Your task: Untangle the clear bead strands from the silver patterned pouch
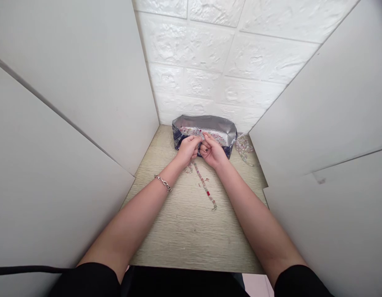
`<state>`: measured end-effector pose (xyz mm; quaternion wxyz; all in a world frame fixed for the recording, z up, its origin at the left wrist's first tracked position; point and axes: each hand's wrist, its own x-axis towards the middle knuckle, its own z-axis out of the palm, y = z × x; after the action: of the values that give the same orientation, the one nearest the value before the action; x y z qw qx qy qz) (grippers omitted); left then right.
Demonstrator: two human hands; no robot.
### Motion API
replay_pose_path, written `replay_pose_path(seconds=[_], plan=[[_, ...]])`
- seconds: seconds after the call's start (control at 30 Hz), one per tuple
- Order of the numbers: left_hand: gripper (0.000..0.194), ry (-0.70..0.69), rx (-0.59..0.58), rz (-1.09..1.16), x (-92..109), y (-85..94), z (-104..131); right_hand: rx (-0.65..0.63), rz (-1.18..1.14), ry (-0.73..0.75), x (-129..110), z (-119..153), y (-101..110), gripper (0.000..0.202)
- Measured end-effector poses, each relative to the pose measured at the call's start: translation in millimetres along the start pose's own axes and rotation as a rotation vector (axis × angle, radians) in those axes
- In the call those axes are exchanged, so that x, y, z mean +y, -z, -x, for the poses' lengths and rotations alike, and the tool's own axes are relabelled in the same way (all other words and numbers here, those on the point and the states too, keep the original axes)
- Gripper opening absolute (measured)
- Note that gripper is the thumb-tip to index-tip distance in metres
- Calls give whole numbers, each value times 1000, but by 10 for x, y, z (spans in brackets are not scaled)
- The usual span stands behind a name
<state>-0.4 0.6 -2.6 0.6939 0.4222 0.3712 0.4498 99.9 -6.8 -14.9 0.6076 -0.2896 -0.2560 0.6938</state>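
My left hand point(188, 149) and my right hand point(213, 151) meet at the front rim of a silver-lined dark bag point(204, 121). Their fingers are pinched together over the small beads point(221, 136) inside it. What lies between the fingertips is too small to make out. Below the hands, a string of beads point(202, 180) runs down the wooden table, with a bright red bead near its lower end. Its upper end passes close under my left hand; whether it reaches the fingers is hidden.
More strung beads point(244, 145) lie in a heap right of the bag. White panels point(94, 74) point(329, 107) stand on both sides of the wooden table point(191, 235). A white brick-patterned wall point(206, 49) rises behind the bag. A black cable point(30, 270) crosses at lower left.
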Motion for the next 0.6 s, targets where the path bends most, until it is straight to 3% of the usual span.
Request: replay_pose_path(seconds=[0.6], plan=[[17, 10, 0, -2, 11, -10, 14, -10, 70, -8, 5, 6, -20, 10]])
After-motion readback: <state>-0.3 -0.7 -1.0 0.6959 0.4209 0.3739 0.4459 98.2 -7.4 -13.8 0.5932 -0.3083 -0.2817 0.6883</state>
